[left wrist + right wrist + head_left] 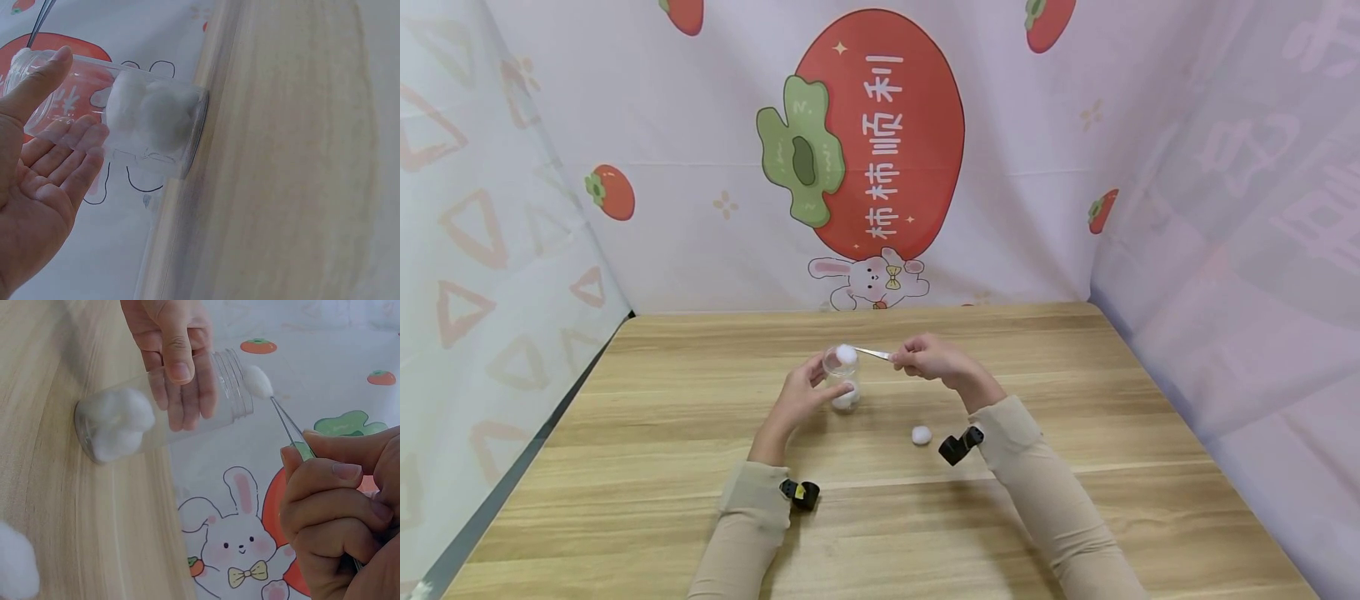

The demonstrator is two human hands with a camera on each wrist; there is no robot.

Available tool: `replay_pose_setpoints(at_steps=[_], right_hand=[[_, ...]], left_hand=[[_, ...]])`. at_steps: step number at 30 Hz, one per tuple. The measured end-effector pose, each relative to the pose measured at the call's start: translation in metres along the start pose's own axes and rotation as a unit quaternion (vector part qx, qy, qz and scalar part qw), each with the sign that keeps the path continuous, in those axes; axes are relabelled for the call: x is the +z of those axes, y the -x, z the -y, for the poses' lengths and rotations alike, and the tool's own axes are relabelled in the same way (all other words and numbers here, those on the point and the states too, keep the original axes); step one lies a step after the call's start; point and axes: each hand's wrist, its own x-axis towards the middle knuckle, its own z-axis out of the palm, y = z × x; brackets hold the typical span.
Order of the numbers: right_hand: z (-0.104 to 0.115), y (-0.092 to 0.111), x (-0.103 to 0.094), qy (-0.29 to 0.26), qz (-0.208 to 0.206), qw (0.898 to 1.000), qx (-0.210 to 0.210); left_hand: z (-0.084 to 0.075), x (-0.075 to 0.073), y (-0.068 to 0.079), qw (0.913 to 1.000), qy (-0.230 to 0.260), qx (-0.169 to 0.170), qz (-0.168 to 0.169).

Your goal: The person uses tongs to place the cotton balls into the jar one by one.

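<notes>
My left hand [799, 398] holds a clear jar [237, 403] that stands upright on the table, thumb on one side and fingers on the other. White cotton balls [119, 422] lie at the bottom of the jar. With its thumb and fingers, my right hand [934, 360] grips metal tweezers [286, 422], their tips pointing left to the jar's mouth. A cotton ball [257, 381] is pinched at the tips, right at the open rim. Another cotton ball [921, 435] sits on the table below my right hand.
The wood-grain table [880, 533] ends at a printed cloth backdrop [730, 242] behind the jar, and similar cloths hang on both sides. Each wrist carries a small black camera, one on the left cuff [752, 492] and one on the right sleeve [1011, 437].
</notes>
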Motion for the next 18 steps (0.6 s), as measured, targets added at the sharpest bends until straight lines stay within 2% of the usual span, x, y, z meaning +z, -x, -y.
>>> replay_pose_setpoints(at_steps=[8,18], right_hand=[[-0.0002,-0.004,0.0028,0.012,-0.004,1.0,0.009],[0.0004,-0.005,0.0048,0.008,0.012,1.0,0.016]], left_hand=[[0.0032,0.0007,-0.0021,1.0,0.001,0.006,0.002],[-0.0017,0.0004,-0.0005,1.0,-0.006,0.001,0.006]])
